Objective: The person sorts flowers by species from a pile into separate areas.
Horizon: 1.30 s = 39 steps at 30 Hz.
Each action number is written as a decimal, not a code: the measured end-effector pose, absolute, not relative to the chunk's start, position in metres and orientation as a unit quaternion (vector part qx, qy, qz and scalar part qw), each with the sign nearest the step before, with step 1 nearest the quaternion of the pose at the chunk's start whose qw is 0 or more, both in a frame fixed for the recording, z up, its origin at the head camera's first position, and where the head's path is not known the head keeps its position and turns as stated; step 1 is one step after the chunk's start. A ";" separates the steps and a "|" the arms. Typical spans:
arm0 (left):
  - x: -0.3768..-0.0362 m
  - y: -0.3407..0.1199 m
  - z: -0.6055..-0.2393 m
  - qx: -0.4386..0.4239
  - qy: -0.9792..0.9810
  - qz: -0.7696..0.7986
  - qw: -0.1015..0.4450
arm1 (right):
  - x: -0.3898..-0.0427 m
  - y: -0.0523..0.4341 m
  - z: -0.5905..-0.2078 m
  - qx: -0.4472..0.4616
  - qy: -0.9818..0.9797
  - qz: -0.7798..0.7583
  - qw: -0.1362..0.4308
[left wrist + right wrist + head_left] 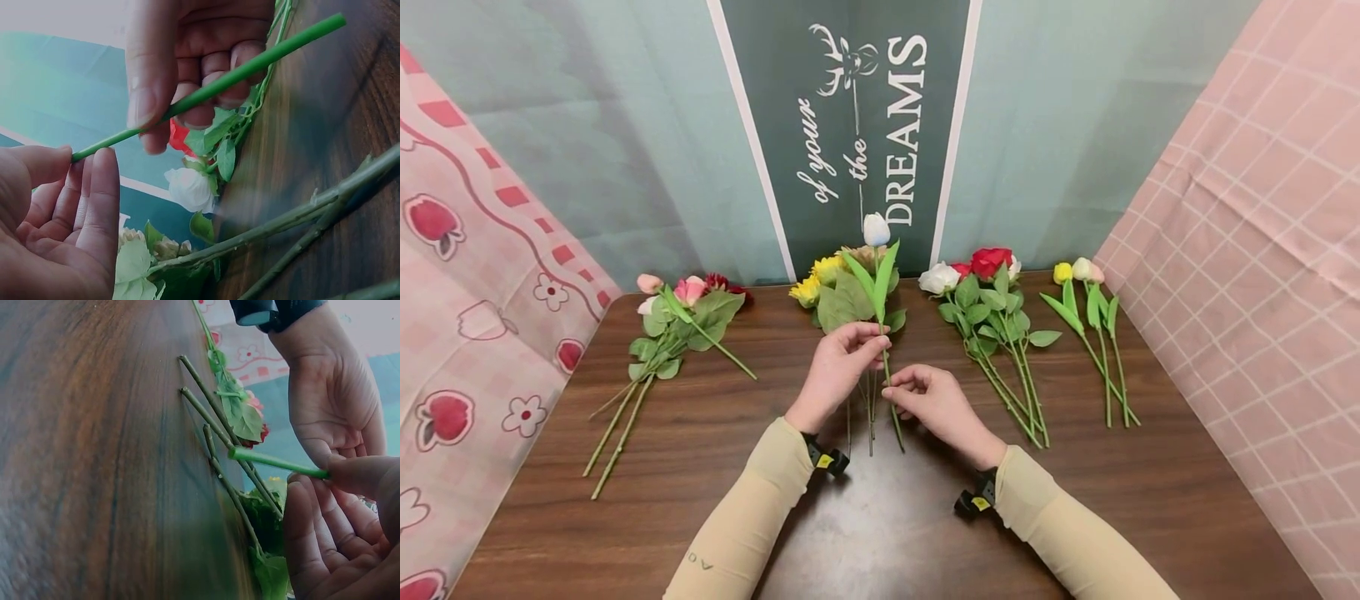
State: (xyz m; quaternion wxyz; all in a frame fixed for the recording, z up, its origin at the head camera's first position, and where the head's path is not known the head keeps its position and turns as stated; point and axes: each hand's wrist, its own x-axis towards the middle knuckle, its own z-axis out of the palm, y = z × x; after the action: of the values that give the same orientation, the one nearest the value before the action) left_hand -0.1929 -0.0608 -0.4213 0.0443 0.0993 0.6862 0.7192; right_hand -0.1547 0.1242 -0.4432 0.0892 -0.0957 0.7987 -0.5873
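Note:
A white tulip (876,229) with long green leaves stands tilted up off the brown table (700,483) on a thin green stem (885,367). My left hand (878,342) pinches this stem just below the leaves. My right hand (889,390) pinches it lower down, toward the cut end. In the left wrist view the stem (250,62) runs from my left hand (84,157) through the thumb and fingers of my right hand (159,122). In the right wrist view my right hand (326,477) grips the stem (275,462), whose cut end hangs free above the table. My left hand (331,406) is behind it.
Under the tulip lies a bunch of yellow flowers (831,292) with bare stems (219,450). A pink bunch (677,321) lies at the left, red and white roses (988,304) right of centre, small tulips (1093,308) at far right. Cloth backdrops enclose the table.

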 end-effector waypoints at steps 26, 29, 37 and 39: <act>-0.138 0.041 -0.422 0.528 0.839 0.133 0.017 | -0.179 0.371 -0.426 0.038 0.948 -0.308 0.077; -0.134 0.046 -0.425 0.539 0.832 0.128 0.025 | -0.181 0.377 -0.428 0.042 0.951 -0.291 0.097; -0.131 0.045 -0.430 0.543 0.827 0.140 0.036 | -0.177 0.380 -0.428 0.037 0.969 -0.232 0.077; -0.131 0.042 -0.430 0.543 0.827 0.143 0.038 | -0.175 0.380 -0.427 0.033 0.973 -0.221 0.061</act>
State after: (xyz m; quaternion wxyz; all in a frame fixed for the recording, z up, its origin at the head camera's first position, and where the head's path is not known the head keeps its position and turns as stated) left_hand -0.1312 0.0425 -0.4298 0.0384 0.5426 0.8268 0.1431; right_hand -0.1748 0.3804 -0.4268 0.0613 0.0331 0.9729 -0.2206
